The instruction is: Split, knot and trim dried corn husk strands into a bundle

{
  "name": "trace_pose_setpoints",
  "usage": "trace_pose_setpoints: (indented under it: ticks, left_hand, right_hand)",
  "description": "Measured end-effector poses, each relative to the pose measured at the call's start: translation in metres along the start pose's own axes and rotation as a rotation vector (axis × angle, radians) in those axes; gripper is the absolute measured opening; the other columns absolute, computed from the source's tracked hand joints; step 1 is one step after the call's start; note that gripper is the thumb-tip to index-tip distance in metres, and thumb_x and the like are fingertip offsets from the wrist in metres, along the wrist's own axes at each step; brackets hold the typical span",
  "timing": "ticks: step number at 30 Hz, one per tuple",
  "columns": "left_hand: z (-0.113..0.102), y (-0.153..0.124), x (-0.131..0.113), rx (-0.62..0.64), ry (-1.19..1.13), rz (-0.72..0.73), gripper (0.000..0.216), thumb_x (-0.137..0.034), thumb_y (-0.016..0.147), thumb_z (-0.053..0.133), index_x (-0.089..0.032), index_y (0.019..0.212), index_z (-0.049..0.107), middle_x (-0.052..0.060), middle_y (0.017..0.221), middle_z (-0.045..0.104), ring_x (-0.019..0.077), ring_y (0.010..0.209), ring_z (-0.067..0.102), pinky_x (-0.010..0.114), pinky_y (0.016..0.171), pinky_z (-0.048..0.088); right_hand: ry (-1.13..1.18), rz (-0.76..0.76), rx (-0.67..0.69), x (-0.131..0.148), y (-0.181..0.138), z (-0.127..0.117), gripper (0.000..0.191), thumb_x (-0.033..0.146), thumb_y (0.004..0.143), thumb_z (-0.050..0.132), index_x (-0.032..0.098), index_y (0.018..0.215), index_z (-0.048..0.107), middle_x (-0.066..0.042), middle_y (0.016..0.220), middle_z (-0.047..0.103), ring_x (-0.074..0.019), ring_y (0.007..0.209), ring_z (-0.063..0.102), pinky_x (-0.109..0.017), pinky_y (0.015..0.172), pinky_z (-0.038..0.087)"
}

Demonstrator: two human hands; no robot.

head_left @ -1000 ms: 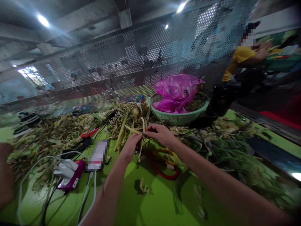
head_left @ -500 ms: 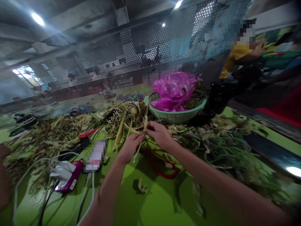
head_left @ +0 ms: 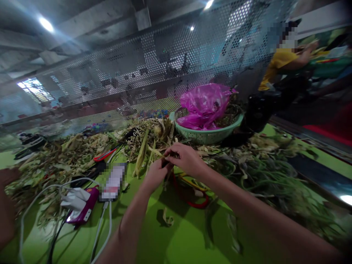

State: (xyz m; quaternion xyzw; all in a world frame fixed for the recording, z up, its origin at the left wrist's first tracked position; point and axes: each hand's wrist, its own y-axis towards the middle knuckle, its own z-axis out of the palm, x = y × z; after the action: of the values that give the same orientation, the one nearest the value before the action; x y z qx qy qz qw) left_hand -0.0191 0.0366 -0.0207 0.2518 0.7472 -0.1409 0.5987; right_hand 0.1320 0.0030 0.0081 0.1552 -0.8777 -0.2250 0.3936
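My left hand (head_left: 154, 173) and my right hand (head_left: 184, 158) meet above the green table (head_left: 176, 238), both pinched on a pale dry plant stalk (head_left: 155, 151) with loose strips. Just behind them stands a taller yellow-green stalk (head_left: 142, 152) at the edge of a long heap of dry leaves and husks (head_left: 82, 150). Under my right wrist lie scissors with red and yellow handles (head_left: 192, 190). A small leaf scrap (head_left: 167, 219) rests on the table below my hands.
A teal basket (head_left: 209, 136) holds a pink plastic bag (head_left: 206, 104). Green stems (head_left: 272, 179) lie at right. A phone (head_left: 113, 181), a purple device with a white charger (head_left: 79, 203) and cables lie at left. Red-handled scissors (head_left: 106, 154) rest in the husks. A person in yellow (head_left: 277, 66) works beyond the perforated screen (head_left: 137, 73).
My hands have drawn closer together and dropped slightly. The stalk's hanging strips that stuck out between them are now mostly covered by my fingers.
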Motion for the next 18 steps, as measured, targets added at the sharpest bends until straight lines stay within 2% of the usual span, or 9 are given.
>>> trace_pose_setpoints:
  ticks: [8,10,14,16,18]
  left_hand:
    - [0.007,-0.002,-0.002,0.091,-0.100,-0.039,0.026,-0.033,0.070,0.069,-0.015,0.088,0.071,0.002,0.074,0.064,0.0160,0.074,0.054,0.026,0.074,0.041]
    - [0.007,-0.002,-0.001,0.084,-0.125,-0.047,0.028,-0.035,0.069,0.070,-0.015,0.089,0.070,0.001,0.073,0.064,0.0149,0.072,0.054,0.025,0.073,0.041]
    - [0.005,-0.002,0.000,-0.026,-0.252,-0.143,0.032,-0.043,0.070,0.068,-0.015,0.085,0.068,-0.002,0.063,0.059,0.0104,0.057,0.049,0.022,0.058,0.040]
    - [0.003,-0.001,-0.002,-0.110,-0.391,-0.180,0.032,-0.045,0.071,0.067,-0.016,0.086,0.068,0.000,0.068,0.063,0.0113,0.061,0.053,0.023,0.060,0.043]
    - [0.000,-0.001,-0.005,-0.204,-0.530,-0.183,0.029,-0.041,0.073,0.066,-0.018,0.089,0.068,0.003,0.080,0.068,0.0136,0.072,0.059,0.025,0.070,0.046]
  right_hand:
    - [-0.045,0.057,-0.010,-0.003,-0.004,0.011,0.006,0.013,0.076,0.060,0.018,0.079,0.060,-0.002,0.080,0.061,-0.0151,0.076,0.055,-0.025,0.067,0.038]
    - [-0.015,0.055,-0.024,-0.002,-0.003,0.010,0.005,0.014,0.076,0.059,0.019,0.078,0.060,-0.002,0.080,0.061,-0.0154,0.076,0.055,-0.025,0.068,0.039]
    - [0.107,0.054,-0.121,-0.001,0.001,0.001,0.010,0.021,0.081,0.056,0.019,0.088,0.063,-0.003,0.086,0.063,-0.0156,0.079,0.057,-0.025,0.069,0.041]
    - [0.129,0.078,-0.149,-0.003,0.003,-0.005,0.014,0.028,0.083,0.054,0.019,0.090,0.063,-0.003,0.085,0.064,-0.0152,0.077,0.057,-0.025,0.069,0.041]
    - [0.115,0.120,-0.091,-0.007,0.004,-0.009,0.019,0.035,0.084,0.053,0.020,0.086,0.064,-0.001,0.078,0.064,-0.0145,0.072,0.056,-0.024,0.065,0.040]
